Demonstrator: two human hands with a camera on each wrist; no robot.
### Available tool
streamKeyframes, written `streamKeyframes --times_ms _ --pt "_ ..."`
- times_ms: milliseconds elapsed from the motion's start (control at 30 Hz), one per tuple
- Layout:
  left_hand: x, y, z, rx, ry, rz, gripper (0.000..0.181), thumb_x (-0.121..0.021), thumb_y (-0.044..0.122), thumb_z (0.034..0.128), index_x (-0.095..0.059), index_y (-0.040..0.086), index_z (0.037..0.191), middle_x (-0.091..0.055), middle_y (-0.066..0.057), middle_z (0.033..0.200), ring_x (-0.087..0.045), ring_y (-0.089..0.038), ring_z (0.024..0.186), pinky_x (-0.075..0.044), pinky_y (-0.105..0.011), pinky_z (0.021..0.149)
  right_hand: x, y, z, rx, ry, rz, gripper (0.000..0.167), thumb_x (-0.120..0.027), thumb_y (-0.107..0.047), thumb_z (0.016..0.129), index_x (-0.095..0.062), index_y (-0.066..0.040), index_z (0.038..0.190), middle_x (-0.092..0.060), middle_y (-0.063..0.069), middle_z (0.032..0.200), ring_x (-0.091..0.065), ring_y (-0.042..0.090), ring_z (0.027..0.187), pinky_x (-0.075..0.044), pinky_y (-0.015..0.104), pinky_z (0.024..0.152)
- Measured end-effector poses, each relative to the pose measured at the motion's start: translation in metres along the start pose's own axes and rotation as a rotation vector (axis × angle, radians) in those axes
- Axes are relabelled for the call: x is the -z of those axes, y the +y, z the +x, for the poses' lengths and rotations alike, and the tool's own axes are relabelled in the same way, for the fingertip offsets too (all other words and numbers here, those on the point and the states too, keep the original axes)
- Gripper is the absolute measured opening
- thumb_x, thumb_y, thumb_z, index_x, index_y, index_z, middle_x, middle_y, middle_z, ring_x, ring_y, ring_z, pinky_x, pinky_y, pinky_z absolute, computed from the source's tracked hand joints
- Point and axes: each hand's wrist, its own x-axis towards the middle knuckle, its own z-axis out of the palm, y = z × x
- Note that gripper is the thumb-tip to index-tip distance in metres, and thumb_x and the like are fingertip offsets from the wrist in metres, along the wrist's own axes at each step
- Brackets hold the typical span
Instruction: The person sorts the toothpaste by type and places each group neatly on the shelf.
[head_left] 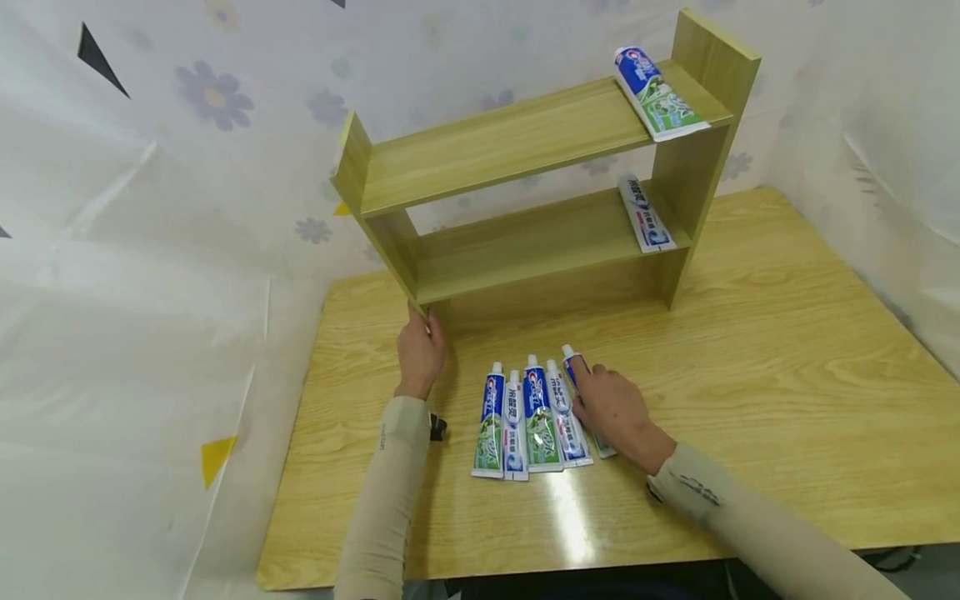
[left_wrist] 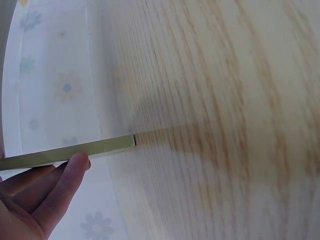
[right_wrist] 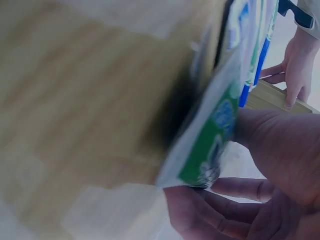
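Note:
My left hand point(head_left: 420, 354) holds the lower front edge of the left side panel point(left_wrist: 112, 144) of a two-tier wooden shelf point(head_left: 495, 164). In the left wrist view, the fingers lie against that panel. My right hand point(head_left: 617, 410) grips a blue, green and white toothpaste tube point(right_wrist: 216, 132) at the right end of a row. The right wrist view has its lower end tilted up off the table, between thumb and fingers. Left of it, several tubes lie side by side, caps away from me: blue-green Crest tubes point(head_left: 542, 425) alternating with white ones point(head_left: 515, 429).
On the upper shelf's right end lies a blue-green toothpaste tube point(head_left: 660, 96); a white tube point(head_left: 647, 215) lies on the lower shelf's right end. The shelf stands toward the back of the wooden table point(head_left: 810, 400). Flower-patterned sheeting point(head_left: 247, 192) hangs behind and to the left.

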Motion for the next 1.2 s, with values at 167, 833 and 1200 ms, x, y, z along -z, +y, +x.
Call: streamKeyframes --times_ms 167,833,1200 --pt "0.001 0.003 0.000 0.022 -0.020 -0.008 0.035 -0.047 0.012 0.1160 -0.049 -0.004 0.147 -0.070 -0.027 0.082 -0.058 -0.030 0.054 -0.047 -0.042 0.052 -0.001 0.000 -0.001 0.014 0.009 -0.020 0.040 -0.077 -0.012 0.096 -0.055 0.000 0.127 -0.064 0.019 0.077 -0.058 0.026 0.057 -0.049 0.038 0.046" --pt "0.000 -0.001 0.000 -0.017 0.003 -0.008 0.038 -0.049 0.008 0.1138 -0.048 -0.007 0.149 -0.068 -0.027 0.077 -0.054 -0.029 0.050 -0.045 -0.046 0.050 0.001 0.004 -0.002 0.010 -0.012 0.039 0.038 -0.075 -0.011 0.099 -0.053 0.003 0.127 -0.063 0.017 0.079 -0.051 0.019 0.057 -0.042 0.032 0.047" --pt "-0.027 -0.049 0.006 -0.094 0.064 -0.041 0.044 -0.038 0.034 0.1178 -0.051 0.004 0.148 -0.066 -0.015 0.071 -0.050 -0.019 0.048 -0.039 -0.050 0.046 0.001 0.006 -0.004 -0.006 -0.025 0.090 0.040 -0.073 -0.011 0.099 -0.053 0.002 0.131 -0.068 0.019 0.087 -0.053 0.019 0.059 -0.042 0.031 0.048"
